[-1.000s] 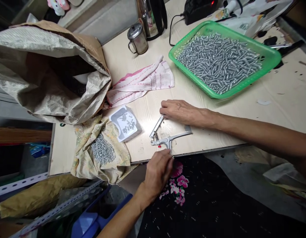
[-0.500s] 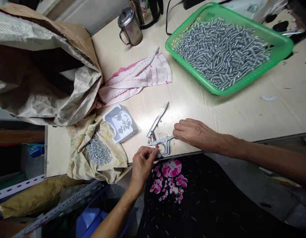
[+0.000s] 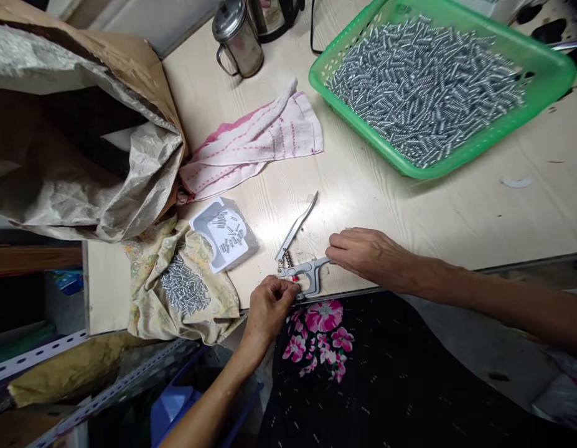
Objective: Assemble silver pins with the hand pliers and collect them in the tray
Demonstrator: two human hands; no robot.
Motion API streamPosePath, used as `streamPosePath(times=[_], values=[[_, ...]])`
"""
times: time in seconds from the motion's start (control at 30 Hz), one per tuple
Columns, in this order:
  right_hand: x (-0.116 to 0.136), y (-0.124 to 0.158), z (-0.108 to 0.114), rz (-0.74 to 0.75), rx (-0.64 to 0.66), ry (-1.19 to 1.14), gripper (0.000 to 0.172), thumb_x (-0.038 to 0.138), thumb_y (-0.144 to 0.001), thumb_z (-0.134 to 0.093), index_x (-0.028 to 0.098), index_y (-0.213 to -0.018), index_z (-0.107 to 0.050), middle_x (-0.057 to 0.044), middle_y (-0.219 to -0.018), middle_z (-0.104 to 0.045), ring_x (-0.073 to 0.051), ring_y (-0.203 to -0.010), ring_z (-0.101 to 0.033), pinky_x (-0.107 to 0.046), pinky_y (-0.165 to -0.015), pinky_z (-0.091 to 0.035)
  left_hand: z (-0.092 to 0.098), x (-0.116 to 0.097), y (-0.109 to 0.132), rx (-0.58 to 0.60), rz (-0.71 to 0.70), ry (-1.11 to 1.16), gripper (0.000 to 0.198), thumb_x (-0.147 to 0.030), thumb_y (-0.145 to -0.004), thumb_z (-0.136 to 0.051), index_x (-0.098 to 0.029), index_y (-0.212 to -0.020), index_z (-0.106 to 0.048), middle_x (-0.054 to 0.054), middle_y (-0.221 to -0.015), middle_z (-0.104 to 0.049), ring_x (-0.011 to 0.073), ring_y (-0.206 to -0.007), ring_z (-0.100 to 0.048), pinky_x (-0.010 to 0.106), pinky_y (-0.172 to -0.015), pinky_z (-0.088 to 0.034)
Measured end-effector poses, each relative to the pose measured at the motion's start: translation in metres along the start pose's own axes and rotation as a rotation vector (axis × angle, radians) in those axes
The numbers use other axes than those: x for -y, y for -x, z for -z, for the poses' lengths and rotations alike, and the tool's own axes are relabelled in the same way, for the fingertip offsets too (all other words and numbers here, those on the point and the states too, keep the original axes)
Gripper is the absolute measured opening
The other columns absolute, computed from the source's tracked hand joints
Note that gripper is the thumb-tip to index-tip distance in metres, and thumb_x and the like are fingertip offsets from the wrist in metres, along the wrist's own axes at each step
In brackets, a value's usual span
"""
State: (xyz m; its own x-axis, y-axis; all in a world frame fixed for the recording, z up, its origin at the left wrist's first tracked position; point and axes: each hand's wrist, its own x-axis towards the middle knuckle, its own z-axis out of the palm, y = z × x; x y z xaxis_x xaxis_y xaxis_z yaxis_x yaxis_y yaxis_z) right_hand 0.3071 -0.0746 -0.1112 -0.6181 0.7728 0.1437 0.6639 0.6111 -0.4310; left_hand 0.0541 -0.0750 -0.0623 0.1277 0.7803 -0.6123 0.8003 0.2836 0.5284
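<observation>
Grey hand-press pliers (image 3: 310, 269) lie at the table's front edge, with a C-shaped jaw, a coil spring and a red part. Their long lever (image 3: 296, 228) points up and away from the frame. My right hand (image 3: 358, 252) is closed around the end of the fixed handle. At the jaw, my left hand (image 3: 271, 305) pinches thumb and forefinger together; what is between the fingertips is too small to make out. Left of the pliers, a small grey-and-white box (image 3: 241, 252) carries several short metal springs (image 3: 231, 236). More small metal pieces (image 3: 184, 286) lie on a yellowish patterned cloth (image 3: 223, 314).
A green plastic basket (image 3: 400, 167) full of small metal springs stands at the back right. A pink-and-white towel (image 3: 264, 140) lies mid-table, with a lidded metal cup (image 3: 241, 50) behind it. A large open paper sack (image 3: 148, 180) fills the left.
The camera view has shifted slightly. My left fingertips have edged up over the red part at the jaw, while my right hand keeps its hold on the handle.
</observation>
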Motion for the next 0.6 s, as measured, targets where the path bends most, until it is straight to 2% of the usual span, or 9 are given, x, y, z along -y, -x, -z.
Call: streamPosePath(times=[0.07,0.1,0.17,0.2,0.27,0.33,0.43,0.5,0.6], values=[[-0.001,-0.002,0.009,-0.012,0.016,-0.026,0.012,0.029,-0.099,-0.053,0.018,-0.096,-0.058,-0.006,-0.094,-0.060,-0.018,-0.082,-0.051,-0.031,-0.071,-0.039,0.001,0.000,0.000,0.014,0.006,0.002,0.026,-0.037,-0.084,-0.060,-0.017,-0.073,-0.070,0.005,-0.079,-0.067,0.0195,-0.076,-0.063,0.030,-0.071,-0.044],[-0.003,-0.004,0.014,-0.020,0.017,-0.019,0.021,0.037,-0.097,-0.057,0.018,-0.106,-0.059,-0.009,-0.105,-0.061,-0.021,-0.089,-0.054,-0.033,-0.075,-0.042,0.001,0.000,0.000,0.018,0.006,0.007,0.025,-0.038,-0.084,-0.060,-0.017,-0.074,-0.070,0.005,-0.079,-0.067,0.0196,-0.076,-0.063,0.030,-0.071,-0.045],[-0.006,-0.010,0.025,-0.027,0.008,0.037,0.052,0.051,-0.090,-0.064,0.017,-0.127,-0.052,-0.016,-0.132,-0.054,-0.030,-0.111,-0.052,-0.041,-0.087,-0.044,0.002,0.001,0.000,0.022,0.007,0.014,0.026,-0.039,-0.083,-0.060,-0.017,-0.076,-0.070,0.006,-0.080,-0.068,0.0198,-0.077,-0.063,0.030,-0.071,-0.045],[-0.009,-0.014,0.029,-0.026,0.004,0.075,0.066,0.056,-0.086,-0.067,0.016,-0.135,-0.047,-0.018,-0.143,-0.047,-0.034,-0.122,-0.046,-0.045,-0.093,-0.043,0.002,0.001,0.000,0.021,0.007,0.016,0.026,-0.039,-0.083,-0.060,-0.016,-0.077,-0.070,0.006,-0.080,-0.068,0.0200,-0.077,-0.063,0.030,-0.071,-0.045],[-0.015,-0.021,0.032,-0.003,0.014,0.133,0.086,0.062,-0.080,-0.069,0.015,-0.144,-0.036,-0.020,-0.153,-0.036,-0.039,-0.136,-0.033,-0.053,-0.103,-0.037,0.001,0.002,0.000,0.018,0.008,0.016,0.027,-0.040,-0.084,-0.060,-0.016,-0.077,-0.070,0.006,-0.081,-0.068,0.0203,-0.078,-0.063,0.030,-0.071,-0.046],[-0.021,-0.028,0.031,0.026,0.049,0.160,0.095,0.065,-0.077,-0.071,0.012,-0.146,-0.032,-0.022,-0.151,-0.038,-0.040,-0.140,-0.029,-0.056,-0.108,-0.031,0.001,0.003,0.000,0.017,0.004,0.020,0.027,-0.040,-0.084,-0.060,-0.016,-0.078,-0.071,0.006,-0.082,-0.068,0.0204,-0.079,-0.064,0.030,-0.072,-0.046],[-0.024,-0.036,0.029,0.043,0.101,0.184,0.097,0.068,-0.075,-0.071,0.010,-0.144,-0.034,-0.021,-0.138,-0.050,-0.038,-0.128,-0.041,-0.057,-0.109,-0.028,0.000,0.004,0.000,0.013,-0.012,0.023,0.027,-0.040,-0.084,-0.060,-0.016,-0.077,-0.071,0.006,-0.082,-0.069,0.0198,-0.079,-0.064,0.030,-0.072,-0.045],[-0.024,-0.040,0.030,0.045,0.116,0.199,0.095,0.070,-0.074,-0.071,0.009,-0.139,-0.039,-0.019,-0.127,-0.056,-0.036,-0.117,-0.046,-0.055,-0.107,-0.029,-0.001,0.005,0.000,0.004,-0.025,0.013,0.027,-0.040,-0.084,-0.060,-0.016,-0.076,-0.071,0.005,-0.082,-0.069,0.0190,-0.078,-0.063,0.029,-0.071,-0.045],[-0.021,-0.042,0.033,0.049,0.123,0.218,0.083,0.069,-0.074,-0.072,0.011,-0.128,-0.049,-0.017,-0.118,-0.058,-0.034,-0.108,-0.048,-0.051,-0.100,-0.032,-0.001,0.005,0.000,-0.011,-0.043,0.007,0.027,-0.039,-0.084,-0.061,-0.017,-0.074,-0.071,0.004,-0.079,-0.068,0.0178,-0.075,-0.062,0.028,-0.069,-0.044]])
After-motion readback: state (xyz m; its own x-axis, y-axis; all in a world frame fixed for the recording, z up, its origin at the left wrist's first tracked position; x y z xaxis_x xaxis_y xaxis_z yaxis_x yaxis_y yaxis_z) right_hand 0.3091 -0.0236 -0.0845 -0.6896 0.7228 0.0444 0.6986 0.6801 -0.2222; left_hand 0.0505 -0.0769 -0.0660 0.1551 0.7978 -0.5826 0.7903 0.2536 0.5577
